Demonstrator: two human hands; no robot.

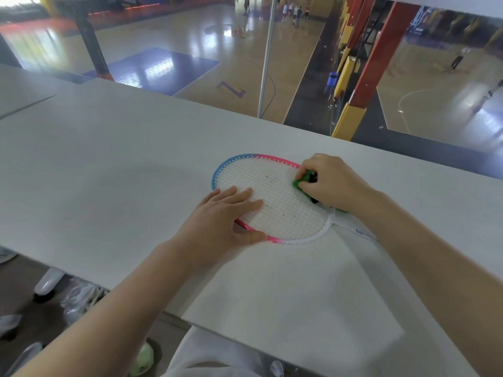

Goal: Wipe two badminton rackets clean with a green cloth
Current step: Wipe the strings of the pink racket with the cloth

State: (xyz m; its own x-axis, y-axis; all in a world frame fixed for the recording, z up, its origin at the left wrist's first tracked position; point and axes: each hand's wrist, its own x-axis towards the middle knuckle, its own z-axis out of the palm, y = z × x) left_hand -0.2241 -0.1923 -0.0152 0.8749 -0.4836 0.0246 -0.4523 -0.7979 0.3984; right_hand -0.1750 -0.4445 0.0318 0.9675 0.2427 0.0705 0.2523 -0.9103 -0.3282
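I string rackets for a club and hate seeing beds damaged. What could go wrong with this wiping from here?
1. The right hand grips the green cloth bunched small, so fingertips may drag on the strings and shift them.
2. The left hand lies flat on the strings and frame; pressing hard could strain the bed.
3. Dark specks on the strings might smear instead of lifting.

A badminton racket point(275, 197) is laid flat on the white table point(109, 164). Its strings are pressed by the straight fingers of the left hand point(226, 219). A green cloth point(303, 182) is gripped against the strings by the right hand point(332, 180).
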